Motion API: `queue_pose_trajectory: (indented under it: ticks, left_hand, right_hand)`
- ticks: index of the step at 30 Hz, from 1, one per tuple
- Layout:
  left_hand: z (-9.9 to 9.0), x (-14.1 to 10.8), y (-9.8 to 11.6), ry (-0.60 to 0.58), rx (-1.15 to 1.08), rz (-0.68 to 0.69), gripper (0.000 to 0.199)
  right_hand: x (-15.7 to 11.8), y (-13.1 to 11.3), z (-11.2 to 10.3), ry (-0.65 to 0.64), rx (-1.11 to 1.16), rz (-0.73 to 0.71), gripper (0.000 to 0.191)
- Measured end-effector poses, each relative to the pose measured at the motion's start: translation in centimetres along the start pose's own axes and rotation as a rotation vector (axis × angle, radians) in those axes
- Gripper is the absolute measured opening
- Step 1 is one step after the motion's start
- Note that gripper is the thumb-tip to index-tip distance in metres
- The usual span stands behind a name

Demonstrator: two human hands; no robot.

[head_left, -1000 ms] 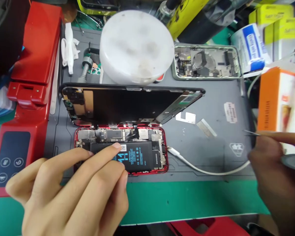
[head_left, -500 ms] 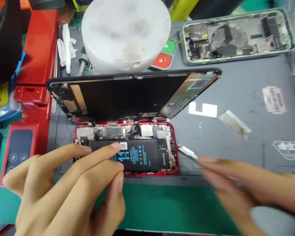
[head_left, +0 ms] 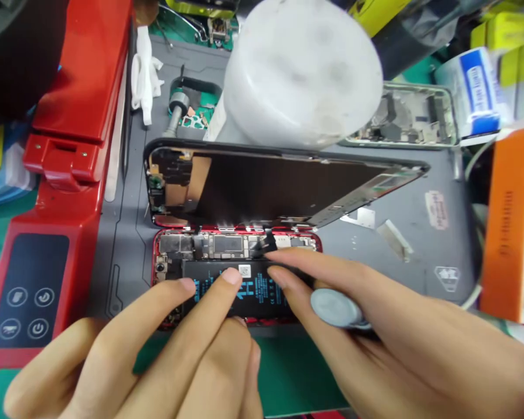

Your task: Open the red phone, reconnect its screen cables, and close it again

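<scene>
An opened red phone (head_left: pixel 156 265) lies in front of me. Its screen (head_left: pixel 253 183) is tilted up at the back, joined by black flex cables (head_left: pixel 268 241). The black battery (head_left: pixel 262 291) has blue print. My left hand (head_left: pixel 192 343) rests stretched fingertips on the battery's left half. My right hand (head_left: pixel 375 314) has its thumb and index fingertip close together at the flex cable beside the battery's upper edge; whether they touch the cable I cannot tell. A tool with a round grey end cap (head_left: pixel 335 307) is tucked in this hand, its other end hidden.
Behind the screen stands a white round-topped container (head_left: pixel 303 75). A red device with a touch panel (head_left: pixel 28 291) is at left. Another phone housing (head_left: pixel 413 116) lies back right, near an orange box (head_left: pixel 509 227). A clear strip (head_left: pixel 395 240) lies on the grey mat (head_left: pixel 441 174).
My right hand has moved left from beside the phone to the flex cable. The thin white tool tip no longer shows. The view has shifted; my left fingers stay on the battery.
</scene>
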State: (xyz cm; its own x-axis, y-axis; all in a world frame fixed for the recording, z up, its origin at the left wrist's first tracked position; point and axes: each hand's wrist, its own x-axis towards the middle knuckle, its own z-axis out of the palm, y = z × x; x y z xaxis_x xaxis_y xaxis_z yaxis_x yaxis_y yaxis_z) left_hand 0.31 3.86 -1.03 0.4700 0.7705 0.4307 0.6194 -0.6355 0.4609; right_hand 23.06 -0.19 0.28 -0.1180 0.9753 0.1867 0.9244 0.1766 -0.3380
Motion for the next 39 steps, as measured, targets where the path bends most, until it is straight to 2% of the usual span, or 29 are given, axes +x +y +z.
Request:
queue_pose_trajectory:
  ticks: [3, 10, 13, 18, 25, 33, 39]
  left_hand:
    - [0.2, -0.6, -0.2, -0.023, 0.117, 0.147, 0.009]
    - [2.4, -2.0, 2.5, 0.217, 0.167, -0.074, 0.019]
    - [2.8, -2.4, 2.9, 0.205, 0.157, -0.101, 0.019]
    - [3.1, -2.6, 2.5, 0.258, 0.146, -0.118, 0.02]
    - [3.3, -3.1, 1.5, 0.243, 0.189, 0.015, 0.017]
    - [3.0, -2.6, 1.3, 0.242, 0.114, 0.036, 0.02]
    - [3.0, -2.2, 1.6, 0.259, 0.158, 0.005, 0.02]
  right_hand:
    - [-0.4, -0.8, 0.1, 0.018, -0.009, 0.071, 0.02]
    - [0.2, -0.9, 0.1, 0.031, 0.062, 0.09, 0.015]
    - [0.7, -0.8, 0.1, 0.003, 0.106, 0.132, 0.011]
    - [1.1, -0.9, -0.3, -0.017, 0.119, 0.152, 0.009]
    - [1.0, -1.3, -0.4, -0.008, 0.078, 0.125, 0.01]
    - [1.4, -0.8, -0.4, -0.048, 0.103, 0.131, 0.01]
    - [1.2, -0.6, -0.7, -0.107, 0.178, 0.229, 0.014]
